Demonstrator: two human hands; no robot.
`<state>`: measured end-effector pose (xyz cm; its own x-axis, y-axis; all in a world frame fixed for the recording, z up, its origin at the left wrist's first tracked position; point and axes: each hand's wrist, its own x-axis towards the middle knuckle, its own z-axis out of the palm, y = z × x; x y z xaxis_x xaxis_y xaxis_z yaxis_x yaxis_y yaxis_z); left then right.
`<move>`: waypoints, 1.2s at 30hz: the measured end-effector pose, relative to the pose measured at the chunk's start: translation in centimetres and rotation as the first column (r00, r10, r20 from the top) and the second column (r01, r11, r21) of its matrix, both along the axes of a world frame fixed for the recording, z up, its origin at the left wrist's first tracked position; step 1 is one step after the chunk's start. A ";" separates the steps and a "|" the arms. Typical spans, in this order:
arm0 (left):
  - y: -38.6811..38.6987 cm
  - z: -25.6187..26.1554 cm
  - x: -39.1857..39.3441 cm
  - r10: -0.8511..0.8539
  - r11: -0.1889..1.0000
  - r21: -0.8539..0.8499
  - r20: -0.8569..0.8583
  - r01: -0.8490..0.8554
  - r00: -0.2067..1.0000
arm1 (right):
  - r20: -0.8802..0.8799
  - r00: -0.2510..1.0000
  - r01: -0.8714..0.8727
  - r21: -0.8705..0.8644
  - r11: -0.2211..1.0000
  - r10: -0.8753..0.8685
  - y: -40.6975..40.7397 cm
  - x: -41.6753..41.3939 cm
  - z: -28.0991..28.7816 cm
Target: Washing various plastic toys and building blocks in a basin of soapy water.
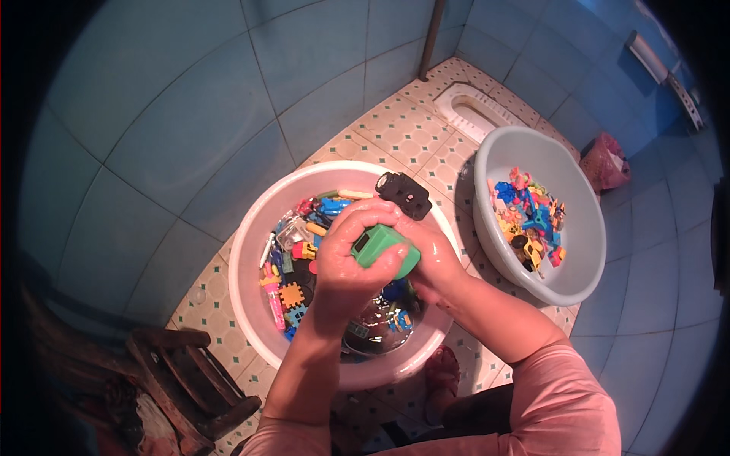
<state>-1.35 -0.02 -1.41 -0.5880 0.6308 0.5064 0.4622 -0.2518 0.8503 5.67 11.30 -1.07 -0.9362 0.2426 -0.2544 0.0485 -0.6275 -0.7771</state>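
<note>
Both of my wet hands are over a round pink plastic basin (246, 310) of water and toys. My left hand (342, 251) grips a green plastic toy vehicle (379, 246), its thumb across the toy's side. On the other side, my right hand (436, 253) supports the same toy; its fingers are mostly hidden. A black wheeled toy part (406, 196) juts out beyond my hands, and whether it joins the green body is hidden. Below lie an orange puzzle tile (291, 294), a pink toy tube (275, 305) and a red-and-yellow block (304, 251).
A grey-white oval basin (576, 279) at right holds several colourful toys (533, 219). Behind it are a squat toilet (470, 111) and a pink waste basket (605, 162). A wooden stool (194, 382) stands at lower left. My sandalled foot (442, 370) is beside the pink basin.
</note>
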 end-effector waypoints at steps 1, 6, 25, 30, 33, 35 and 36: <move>0.4 -0.3 0.2 0.041 0.999 0.002 0.006 -0.041 0.999 | 0.001 1.000 0.004 0.003 1.000 -0.004 0.6 -0.2 -1.3; -1.0 -5.2 -2.8 -0.118 0.974 -0.192 0.026 0.121 0.993 | 0.286 0.952 -0.109 -0.012 0.994 0.108 0.8 -1.6 -5.2; -7.2 -23.9 -1.0 0.010 0.220 -0.914 -0.349 -0.342 0.937 | 0.316 0.945 -0.270 0.902 -0.338 0.089 1.9 -3.4 -24.8; -8.0 -25.8 -1.3 -0.099 0.136 -0.934 -0.344 -0.330 0.934 | 0.379 0.747 -0.558 0.804 0.205 0.546 -1.0 -1.2 -22.2; -6.8 -23.8 -2.0 -0.219 0.031 -0.945 -0.325 -0.326 0.920 | 0.524 0.709 -0.576 0.044 0.816 0.472 1.0 -2.3 -18.7; -5.7 -19.7 -4.4 -0.234 -0.016 -0.985 -0.161 -0.170 0.959 | 0.470 0.716 -0.570 -0.033 0.821 0.516 1.9 -2.4 -14.6; -4.8 -18.4 -5.2 -0.244 -0.056 -0.998 -0.004 -0.018 0.970 | 0.303 0.780 -0.523 -0.163 0.836 0.547 2.5 -2.3 -13.3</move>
<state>-6.54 -4.81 -19.78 -0.4583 0.5985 -0.6571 0.6597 0.7245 0.1997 3.35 13.83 -14.37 -0.7704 -0.3016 -0.5617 0.6323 -0.4740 -0.6127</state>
